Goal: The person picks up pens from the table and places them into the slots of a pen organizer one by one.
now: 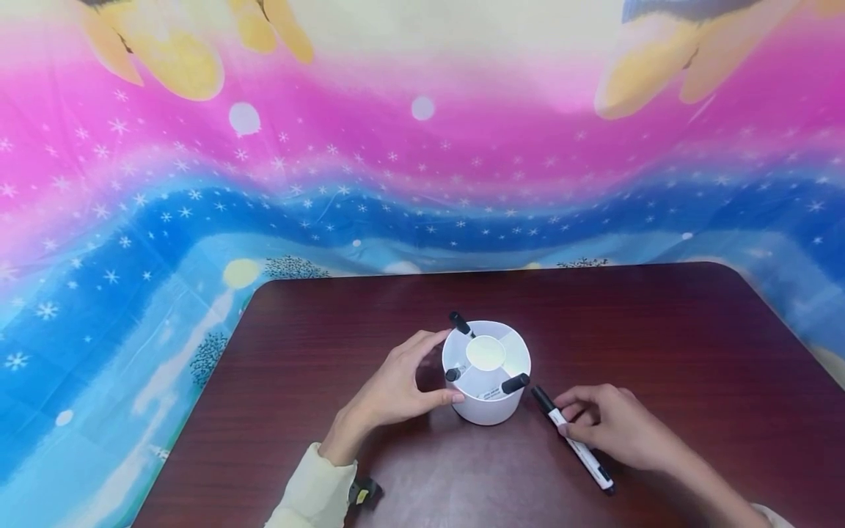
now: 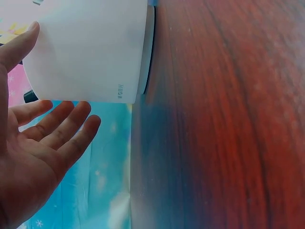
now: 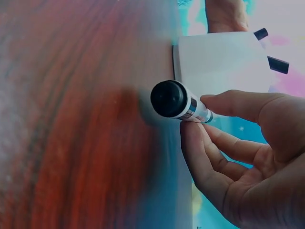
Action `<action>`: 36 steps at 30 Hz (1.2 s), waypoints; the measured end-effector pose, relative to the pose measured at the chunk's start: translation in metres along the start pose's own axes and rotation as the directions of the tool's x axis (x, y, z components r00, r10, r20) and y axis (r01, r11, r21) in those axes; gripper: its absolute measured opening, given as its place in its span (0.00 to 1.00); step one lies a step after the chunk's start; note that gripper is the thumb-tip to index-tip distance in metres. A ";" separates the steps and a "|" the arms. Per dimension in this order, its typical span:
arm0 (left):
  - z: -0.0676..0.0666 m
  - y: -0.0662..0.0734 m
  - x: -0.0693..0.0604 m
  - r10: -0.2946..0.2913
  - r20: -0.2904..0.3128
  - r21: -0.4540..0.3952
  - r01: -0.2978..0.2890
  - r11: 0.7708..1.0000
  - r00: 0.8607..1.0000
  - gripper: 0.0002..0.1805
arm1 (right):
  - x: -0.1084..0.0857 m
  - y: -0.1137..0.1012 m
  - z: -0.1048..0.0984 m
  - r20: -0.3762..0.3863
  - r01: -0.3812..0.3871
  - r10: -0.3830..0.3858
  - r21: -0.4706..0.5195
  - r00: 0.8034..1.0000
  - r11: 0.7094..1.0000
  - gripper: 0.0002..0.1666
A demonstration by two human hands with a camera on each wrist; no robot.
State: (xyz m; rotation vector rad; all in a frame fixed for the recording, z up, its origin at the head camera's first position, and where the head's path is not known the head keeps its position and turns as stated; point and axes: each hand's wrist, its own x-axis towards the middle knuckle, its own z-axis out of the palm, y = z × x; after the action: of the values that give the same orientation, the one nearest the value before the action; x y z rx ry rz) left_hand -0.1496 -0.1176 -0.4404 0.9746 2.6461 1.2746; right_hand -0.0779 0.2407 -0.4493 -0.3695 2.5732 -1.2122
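A round white pen holder (image 1: 487, 411) with divided compartments stands on the table; several black-capped markers lean in it, one with its cap (image 1: 515, 383) at the front right rim. My left hand (image 1: 396, 381) is at the holder's left side, thumb near its front and index fingertip near the back rim. The left wrist view shows the fingers (image 2: 76, 136) extended and relaxed at the white wall. To the right of the holder, my right hand (image 1: 614, 425) pinches a white marker (image 1: 581, 449) between thumb and fingers. This marker slants, its black cap pointing toward the holder, apart from it.
Dark reddish-brown tabletop (image 1: 317, 323) lies under everything. A small black object with a yellow mark (image 1: 365, 493) is beside the left sleeve (image 1: 317, 488). Behind the table hangs a pink and blue patterned cloth (image 1: 422, 161).
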 end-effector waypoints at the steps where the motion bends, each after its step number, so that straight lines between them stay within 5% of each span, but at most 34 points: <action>1: 0.000 0.000 0.000 -0.002 0.001 -0.003 0.002 1.000 1.000 0.50 | 0.000 0.000 -0.001 -0.005 0.003 -0.003 0.000 1.000 1.000 0.19; 21: 0.000 0.001 0.000 0.000 -0.005 0.007 0.000 1.000 1.000 0.50 | 0.007 -0.020 -0.018 -0.064 -0.032 0.035 0.059 0.997 0.998 0.22; 36: 0.000 0.001 0.000 0.001 -0.001 0.009 -0.001 1.000 1.000 0.50 | 0.013 -0.032 -0.029 -0.138 0.029 -0.020 0.061 0.990 0.998 0.24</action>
State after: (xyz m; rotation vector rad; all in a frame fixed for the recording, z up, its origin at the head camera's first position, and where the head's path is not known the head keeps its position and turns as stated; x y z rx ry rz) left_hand -0.1490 -0.1173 -0.4400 0.9773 2.6552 1.2651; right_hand -0.0965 0.2369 -0.4083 -0.3160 2.6446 -1.3686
